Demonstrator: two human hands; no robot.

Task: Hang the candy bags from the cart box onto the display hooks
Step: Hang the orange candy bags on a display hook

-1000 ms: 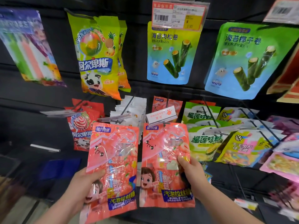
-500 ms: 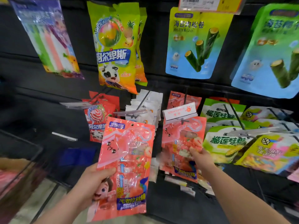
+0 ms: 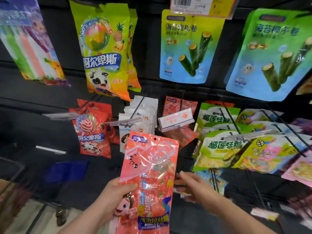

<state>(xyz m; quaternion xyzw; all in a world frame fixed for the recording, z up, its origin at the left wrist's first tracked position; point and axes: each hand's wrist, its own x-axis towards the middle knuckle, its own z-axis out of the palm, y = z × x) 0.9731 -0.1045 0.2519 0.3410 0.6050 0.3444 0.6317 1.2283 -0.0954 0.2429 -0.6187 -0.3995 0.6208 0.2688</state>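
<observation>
My left hand (image 3: 116, 195) grips a pink candy bag (image 3: 150, 168) by its lower left edge and holds it upright in front of the display. The bag has a small hang hole near its top. Above and to the right, a matching pink bag (image 3: 181, 135) hangs on the hook (image 3: 180, 105) behind a clear price tag holder (image 3: 175, 119). My right hand (image 3: 192, 186) is blurred, held just right of the bag with fingers spread and nothing in it.
Hooks with green durian candy bags (image 3: 217, 149) stick out at the right. White sachets (image 3: 141, 115) and red lollipop bags (image 3: 92, 130) hang at the left. Larger bags hang on the upper row. The cart edge (image 3: 15, 179) is at the lower left.
My right hand has let go of the second pink bag, which now hangs on the hook, and has drawn back down. My left hand has brought its bag to the right.
</observation>
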